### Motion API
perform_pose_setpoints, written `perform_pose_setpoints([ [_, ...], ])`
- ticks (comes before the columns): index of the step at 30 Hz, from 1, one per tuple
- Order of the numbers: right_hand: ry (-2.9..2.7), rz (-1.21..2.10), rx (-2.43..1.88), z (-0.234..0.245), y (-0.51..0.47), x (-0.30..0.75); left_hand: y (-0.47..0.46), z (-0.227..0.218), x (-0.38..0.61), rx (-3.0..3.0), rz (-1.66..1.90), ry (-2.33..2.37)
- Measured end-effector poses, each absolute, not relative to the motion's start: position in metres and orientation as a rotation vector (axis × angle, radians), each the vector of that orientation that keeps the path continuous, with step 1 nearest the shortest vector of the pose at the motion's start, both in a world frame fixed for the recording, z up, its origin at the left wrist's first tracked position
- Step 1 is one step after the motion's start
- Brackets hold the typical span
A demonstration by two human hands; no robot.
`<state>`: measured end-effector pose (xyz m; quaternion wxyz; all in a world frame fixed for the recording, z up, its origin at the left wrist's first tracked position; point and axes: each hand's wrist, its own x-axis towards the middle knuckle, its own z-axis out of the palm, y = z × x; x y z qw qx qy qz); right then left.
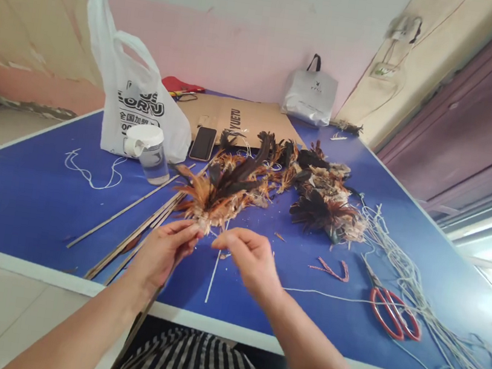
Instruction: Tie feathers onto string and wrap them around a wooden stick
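My left hand (pixel 168 250) is closed around a thin stick (pixel 138 322) just below a tuft of brown and black feathers (pixel 214 195), which fans out from its upper end like a feather duster. Close by on the right, my right hand (pixel 251 258) is pinched on a white string (pixel 326 294). The string appears at the base of the tuft and again beyond my right wrist, running toward a heap of strings (pixel 415 281). Behind the tuft lie loose feathers (pixel 264 187), with a larger feather pile (pixel 328 202) to the right.
Red-handled scissors (pixel 395 312) lie at right beside a short pink cord (pixel 332 270). Several thin sticks (pixel 138 233) lie left of the tuft. Farther back are a lidded plastic jar (pixel 153 159), white bag (pixel 141 102), phone (pixel 203 143), cardboard (pixel 255 118) and silver bag (pixel 311 96).
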<state>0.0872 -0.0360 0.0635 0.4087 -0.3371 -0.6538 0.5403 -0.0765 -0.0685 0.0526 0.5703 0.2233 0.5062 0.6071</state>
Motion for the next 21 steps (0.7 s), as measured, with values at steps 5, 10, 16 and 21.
perform_pose_setpoints([
  [5, -1.746, 1.197, -1.379, 0.041, 0.022, 0.134, -0.044, 0.075, -0.084, 0.464, 1.439, 1.050],
  [10, -2.274, 0.391, -1.928, 0.032, 0.057, 0.142, -0.014, 0.073, -0.077, 0.448, 1.399, 0.930],
  [16, -2.311, 0.392, -1.861, 0.027, 0.066, 0.092, 0.003, 0.059, -0.075, 0.430, 1.343, 0.894],
  [21, -2.294, 0.369, -1.890, 0.016, 0.072, 0.068, 0.008, 0.052, -0.079, 0.359, 1.368, 0.869],
])
